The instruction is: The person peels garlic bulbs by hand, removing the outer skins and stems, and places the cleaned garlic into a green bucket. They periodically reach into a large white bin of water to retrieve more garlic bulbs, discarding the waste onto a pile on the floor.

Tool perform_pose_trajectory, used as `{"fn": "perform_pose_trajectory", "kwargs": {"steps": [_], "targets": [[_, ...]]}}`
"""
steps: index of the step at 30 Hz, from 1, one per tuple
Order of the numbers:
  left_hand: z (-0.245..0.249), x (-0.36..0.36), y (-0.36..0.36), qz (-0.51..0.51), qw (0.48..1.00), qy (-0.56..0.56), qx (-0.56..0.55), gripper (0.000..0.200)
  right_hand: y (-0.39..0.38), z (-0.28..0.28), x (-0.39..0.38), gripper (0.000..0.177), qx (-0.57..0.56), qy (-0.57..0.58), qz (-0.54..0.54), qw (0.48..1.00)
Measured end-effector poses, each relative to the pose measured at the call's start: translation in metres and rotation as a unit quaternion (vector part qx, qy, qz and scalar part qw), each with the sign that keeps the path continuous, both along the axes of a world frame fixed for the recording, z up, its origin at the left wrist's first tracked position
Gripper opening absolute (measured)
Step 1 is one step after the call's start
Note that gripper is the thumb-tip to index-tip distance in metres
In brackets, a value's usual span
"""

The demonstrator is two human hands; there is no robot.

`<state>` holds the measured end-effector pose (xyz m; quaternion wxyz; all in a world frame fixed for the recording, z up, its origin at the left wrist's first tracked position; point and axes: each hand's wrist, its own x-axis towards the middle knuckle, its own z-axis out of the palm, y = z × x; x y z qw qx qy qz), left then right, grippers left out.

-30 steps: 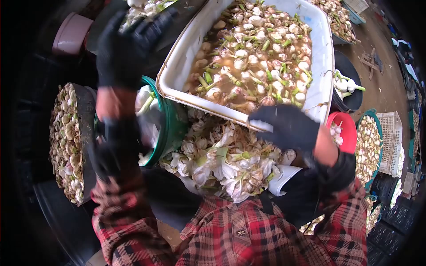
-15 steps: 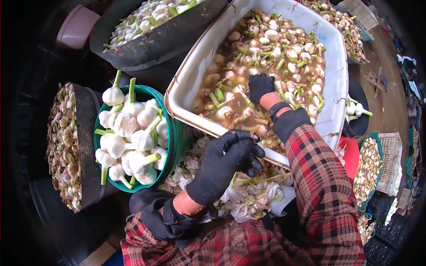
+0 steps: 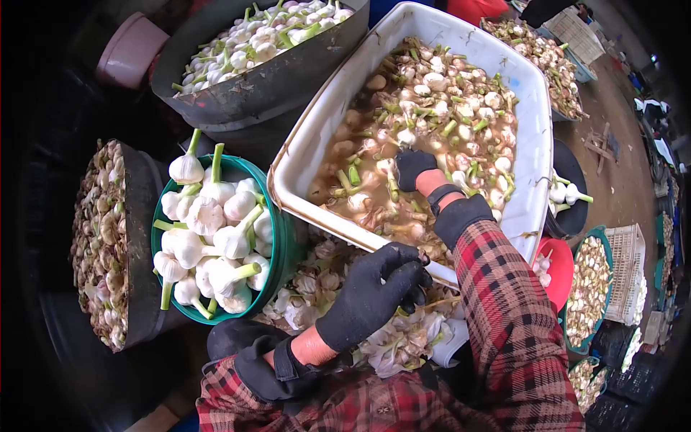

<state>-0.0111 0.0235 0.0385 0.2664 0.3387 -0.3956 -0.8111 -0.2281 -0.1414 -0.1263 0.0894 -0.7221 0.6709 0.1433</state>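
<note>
My right hand [image 3: 416, 169], in a black glove, reaches into a white tub [image 3: 302, 189] of murky water and garlic. Its fingers curl down among the bulbs; the fingertips are hidden, so what they grip cannot be made out. A garlic bulb [image 3: 387, 167] with a green stem lies just left of these fingers. My left hand [image 3: 374, 291], also black-gloved, hovers at the tub's near rim with loosely bent fingers apart and nothing visible in them. Left of it stands a green bucket [image 3: 281, 252] heaped with clean white garlic [image 3: 205, 216] on short stems.
A dark container [image 3: 237, 101] of white garlic stands behind the bucket, and another [image 3: 144, 252] with browner bulbs is at left. Loose garlic skins [image 3: 403, 335] lie below my left hand. A red bowl [image 3: 561, 270], a green-rimmed basin [image 3: 590, 288] and a crate [image 3: 625, 266] are at right.
The view has shifted slightly, so the tub appears lower. My right hand stays among the bulbs with its fingers curled. My left hand remains near the rim.
</note>
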Motion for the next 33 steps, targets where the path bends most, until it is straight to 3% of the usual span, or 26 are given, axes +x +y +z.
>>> {"fn": "perform_pose_trajectory", "kwargs": {"steps": [1,3,9,13,16,17,22,23,25,27,33], "targets": [[0.001,0.001,-0.001,0.003,1.0,-0.002,0.0,0.02,-0.006,-0.006,0.001,0.037,0.0,-0.002,0.003,1.0],[0.001,0.002,-0.002,0.003,1.0,-0.003,-0.007,0.02,-0.015,-0.016,0.003,0.036,0.113,0.024,-0.009,0.993],[-0.006,0.005,-0.003,-0.033,0.999,-0.021,-0.036,0.025,0.0,-0.009,0.005,0.033,0.072,0.01,0.005,0.997],[-0.012,0.004,-0.003,-0.024,0.998,-0.033,-0.043,0.026,0.017,0.021,-0.009,0.047,0.018,-0.058,-0.038,0.997],[-0.021,0.001,-0.005,0.014,0.997,-0.047,-0.061,0.031,0.035,0.04,-0.022,0.065,-0.143,-0.255,-0.079,0.953],[-0.02,-0.001,-0.007,0.034,0.997,-0.049,-0.053,0.033,0.044,0.055,-0.024,0.062,-0.164,-0.31,-0.058,0.935],[-0.023,-0.014,-0.017,0.136,0.988,-0.071,0.028,0.05,0.114,0.142,0.008,0.061,-0.216,-0.433,0.032,0.874],[-0.021,-0.015,-0.019,0.135,0.988,-0.05,0.062,0.049,0.13,0.155,0.018,0.063,-0.21,-0.445,0.035,0.87],[-0.029,-0.012,-0.02,0.12,0.992,0.011,0.031,0.046,0.158,0.158,0.032,0.065,-0.25,-0.483,0.059,0.837],[-0.031,-0.009,-0.014,0.133,0.991,0.006,0.012,0.043,0.173,0.164,0.034,0.06,-0.276,-0.462,0.087,0.838],[-0.042,-0.016,-0.007,0.188,0.974,-0.01,-0.128,0.04,0.192,0.172,0.042,0.032,-0.328,-0.447,-0.003,0.832]]}}
